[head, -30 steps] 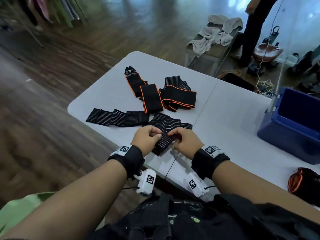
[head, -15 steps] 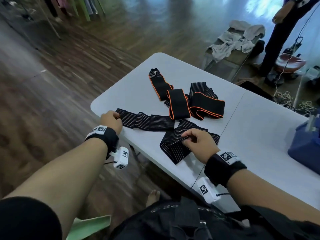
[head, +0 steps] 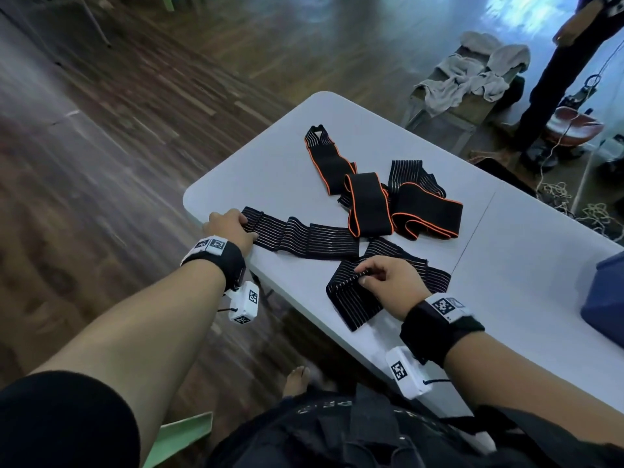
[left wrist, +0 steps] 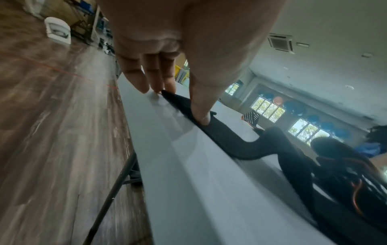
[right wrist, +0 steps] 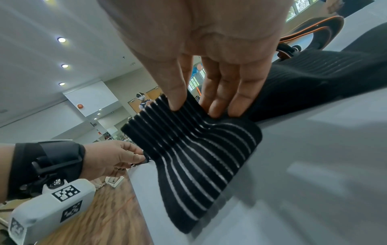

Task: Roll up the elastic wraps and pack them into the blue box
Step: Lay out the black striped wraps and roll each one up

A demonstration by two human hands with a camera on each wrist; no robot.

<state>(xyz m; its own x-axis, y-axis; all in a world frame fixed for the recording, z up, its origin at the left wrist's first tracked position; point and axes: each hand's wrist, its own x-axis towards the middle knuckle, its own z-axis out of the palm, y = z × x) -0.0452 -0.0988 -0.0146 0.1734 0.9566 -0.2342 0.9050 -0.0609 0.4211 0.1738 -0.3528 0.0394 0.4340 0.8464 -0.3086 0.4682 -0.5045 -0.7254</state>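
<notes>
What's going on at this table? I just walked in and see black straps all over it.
A person is sorting out elastic wraps to roll up. Their right hand pinches a fold of a striped black wrap near the table's front edge, while the left hand holds down the far end of the striped band at the table's corner. The orange-trimmed wraps lie loose and unrolled behind. The blue box sits at the right edge; its inside isn't visible.
</notes>
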